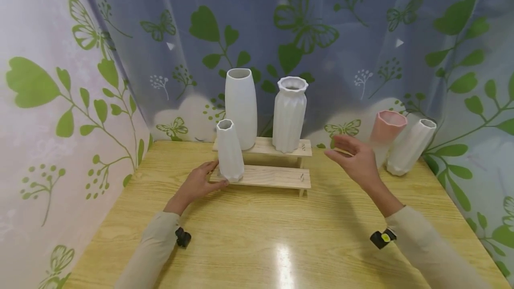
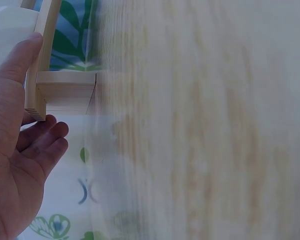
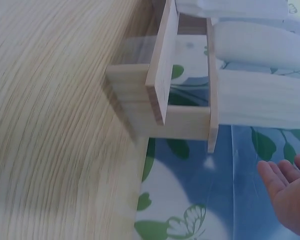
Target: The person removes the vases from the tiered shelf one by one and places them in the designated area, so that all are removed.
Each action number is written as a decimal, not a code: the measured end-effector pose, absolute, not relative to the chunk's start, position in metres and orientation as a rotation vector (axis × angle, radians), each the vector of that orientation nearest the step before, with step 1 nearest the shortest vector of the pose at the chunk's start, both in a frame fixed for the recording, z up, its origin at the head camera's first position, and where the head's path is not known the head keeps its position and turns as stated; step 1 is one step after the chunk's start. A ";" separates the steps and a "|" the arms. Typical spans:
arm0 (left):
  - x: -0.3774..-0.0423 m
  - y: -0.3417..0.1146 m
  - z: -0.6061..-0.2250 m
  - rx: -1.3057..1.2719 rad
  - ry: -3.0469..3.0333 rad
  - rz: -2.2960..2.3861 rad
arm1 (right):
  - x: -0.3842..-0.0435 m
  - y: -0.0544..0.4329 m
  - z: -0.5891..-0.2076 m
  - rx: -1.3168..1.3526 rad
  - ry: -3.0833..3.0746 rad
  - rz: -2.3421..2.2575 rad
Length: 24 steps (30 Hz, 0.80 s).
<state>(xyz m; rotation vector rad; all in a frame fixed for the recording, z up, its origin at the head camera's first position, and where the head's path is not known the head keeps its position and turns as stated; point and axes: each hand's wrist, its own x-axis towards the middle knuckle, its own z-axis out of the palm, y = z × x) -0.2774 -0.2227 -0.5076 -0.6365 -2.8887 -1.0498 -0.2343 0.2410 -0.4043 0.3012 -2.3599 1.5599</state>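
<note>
My left hand [image 1: 197, 184] grips the left end of the lower tier of a two-tier wooden display stand [image 1: 277, 176], thumb along its front edge and fingers around the end. Just beside that hand, a small white ribbed vase [image 1: 230, 150] stands upright on the lower tier. The left wrist view shows the thumb against the wooden board [image 2: 46, 42], fingers curled below its end. To the right of the stand, my right hand [image 1: 357, 162] is raised with relaxed fingers and holds nothing. It overlaps the lower part of a pink-and-white vase [image 1: 387, 124] in the head view.
On the upper tier stand a tall smooth white vase [image 1: 241, 106] and a fluted white vase with a scalloped rim [image 1: 290, 117]. Another white vase [image 1: 411, 148] leans to the right beside the pink one. Patterned curtains [image 1: 257, 21] surround the wooden table [image 1: 249, 235].
</note>
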 end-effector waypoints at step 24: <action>-0.277 -0.223 -0.508 -0.640 -2.880 -1.045 | -0.248 0.174 -0.411 0.490 -2.323 1.799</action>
